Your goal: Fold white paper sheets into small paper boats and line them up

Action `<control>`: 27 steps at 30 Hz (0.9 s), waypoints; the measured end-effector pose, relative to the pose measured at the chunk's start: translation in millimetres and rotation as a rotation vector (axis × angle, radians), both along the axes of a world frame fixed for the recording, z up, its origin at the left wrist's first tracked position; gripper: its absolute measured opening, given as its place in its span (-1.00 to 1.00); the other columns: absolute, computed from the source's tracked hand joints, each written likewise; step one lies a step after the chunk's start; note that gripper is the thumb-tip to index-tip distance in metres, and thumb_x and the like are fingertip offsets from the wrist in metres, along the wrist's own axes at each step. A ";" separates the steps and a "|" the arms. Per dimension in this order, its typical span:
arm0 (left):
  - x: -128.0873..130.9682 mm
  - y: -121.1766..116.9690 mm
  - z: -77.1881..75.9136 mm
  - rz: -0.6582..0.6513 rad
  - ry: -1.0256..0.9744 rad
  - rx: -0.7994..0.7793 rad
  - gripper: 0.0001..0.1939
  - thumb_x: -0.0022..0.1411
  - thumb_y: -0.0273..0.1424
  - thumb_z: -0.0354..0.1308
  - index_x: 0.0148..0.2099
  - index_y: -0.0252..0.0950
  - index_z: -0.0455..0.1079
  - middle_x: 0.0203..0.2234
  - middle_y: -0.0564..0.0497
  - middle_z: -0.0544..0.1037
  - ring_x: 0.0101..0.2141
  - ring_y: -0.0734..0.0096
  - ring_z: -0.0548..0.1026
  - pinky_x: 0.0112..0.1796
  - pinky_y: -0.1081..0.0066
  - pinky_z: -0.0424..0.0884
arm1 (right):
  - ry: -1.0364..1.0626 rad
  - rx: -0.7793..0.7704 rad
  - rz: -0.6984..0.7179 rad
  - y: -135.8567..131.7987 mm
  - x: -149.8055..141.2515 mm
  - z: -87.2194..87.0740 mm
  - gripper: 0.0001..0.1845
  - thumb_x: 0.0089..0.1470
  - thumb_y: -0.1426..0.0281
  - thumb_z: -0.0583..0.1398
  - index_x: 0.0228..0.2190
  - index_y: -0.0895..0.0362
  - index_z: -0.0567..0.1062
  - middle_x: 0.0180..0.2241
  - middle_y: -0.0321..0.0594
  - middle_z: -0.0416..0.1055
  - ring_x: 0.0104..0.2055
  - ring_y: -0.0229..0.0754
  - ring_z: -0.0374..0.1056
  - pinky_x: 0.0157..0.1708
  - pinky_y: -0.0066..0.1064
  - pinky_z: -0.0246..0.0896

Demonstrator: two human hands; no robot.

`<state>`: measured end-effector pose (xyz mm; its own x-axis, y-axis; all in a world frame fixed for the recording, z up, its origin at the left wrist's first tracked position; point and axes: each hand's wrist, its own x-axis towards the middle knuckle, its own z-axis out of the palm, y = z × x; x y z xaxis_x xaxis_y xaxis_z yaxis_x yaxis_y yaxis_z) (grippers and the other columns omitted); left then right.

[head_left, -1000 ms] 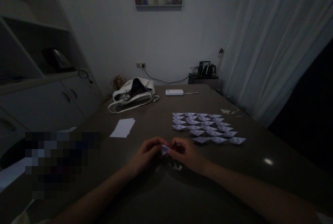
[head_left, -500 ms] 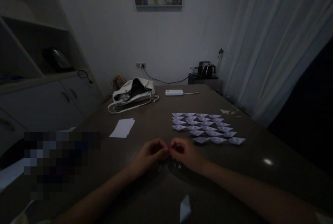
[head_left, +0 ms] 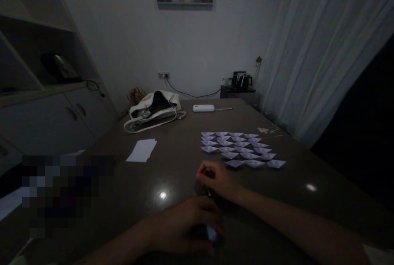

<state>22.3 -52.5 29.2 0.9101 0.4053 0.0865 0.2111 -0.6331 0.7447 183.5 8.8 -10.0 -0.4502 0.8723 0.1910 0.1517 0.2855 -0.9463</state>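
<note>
My left hand [head_left: 189, 224] is low in the picture, its fingers and thumb apart and curved around a small folded piece of white paper [head_left: 211, 233]. The hand hides part of that paper, and no firm grip shows. Farther up the table, my right hand [head_left: 217, 178] is closed, thumb against curled fingers. Whatever it pinches, if anything, cannot be made out. A tiny white scrap [head_left: 209, 193] shows just below the right hand. Beyond it stand several folded paper boats [head_left: 243, 149], set in rows.
Flat white paper sheets [head_left: 141, 150] lie to the left on the brown table [head_left: 175, 162]. Behind are a white handbag [head_left: 156, 111] and a white power bank [head_left: 203, 108] with a short cable. Torn paper bits [head_left: 267, 130] lie near the right edge.
My left hand has parted from the right and come down toward me to the folded paper. The right hand stays nearly in place. The view has shifted slightly.
</note>
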 end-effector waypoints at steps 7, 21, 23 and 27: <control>-14.1 20.1 -10.8 0.372 -0.145 -0.018 -0.71 0.10 -0.49 0.27 -0.08 -0.27 0.44 -0.17 -0.06 0.54 -0.15 0.28 0.48 -0.13 0.36 0.37 | 0.015 0.082 -0.028 3.5 -1.2 -3.6 -0.84 0.07 0.36 0.17 -0.49 0.16 0.39 -0.54 -0.32 0.32 -0.48 -0.30 0.26 -0.49 -0.49 0.11; -16.6 41.4 -21.5 0.843 -0.420 -0.343 -0.65 -0.08 -0.33 0.36 -0.27 -0.35 0.36 -0.44 0.01 0.51 -0.41 0.37 0.49 -0.41 0.46 0.37 | 0.090 -0.059 0.050 -3.3 -2.1 0.7 -0.74 0.04 0.21 0.23 -0.39 0.18 0.44 -0.47 -0.24 0.44 -0.46 -0.27 0.37 -0.53 -0.51 0.23; -16.1 40.2 -20.5 0.837 -0.411 -0.350 -0.64 -0.10 -0.32 0.37 -0.28 -0.36 0.34 -0.48 0.04 0.50 -0.44 0.40 0.47 -0.43 0.47 0.36 | 0.061 -0.050 0.038 -3.2 -2.3 1.2 -0.75 0.05 0.23 0.23 -0.40 0.19 0.47 -0.51 -0.25 0.43 -0.50 -0.29 0.34 -0.55 -0.51 0.22; -16.4 38.2 -20.4 0.815 -0.387 -0.347 -0.63 -0.07 -0.32 0.37 -0.26 -0.36 0.34 -0.50 0.04 0.50 -0.45 0.40 0.47 -0.44 0.47 0.35 | 0.024 -0.031 0.025 -3.2 -2.6 1.8 -0.81 0.04 0.29 0.24 -0.39 0.18 0.52 -0.53 -0.27 0.43 -0.54 -0.31 0.32 -0.56 -0.51 0.20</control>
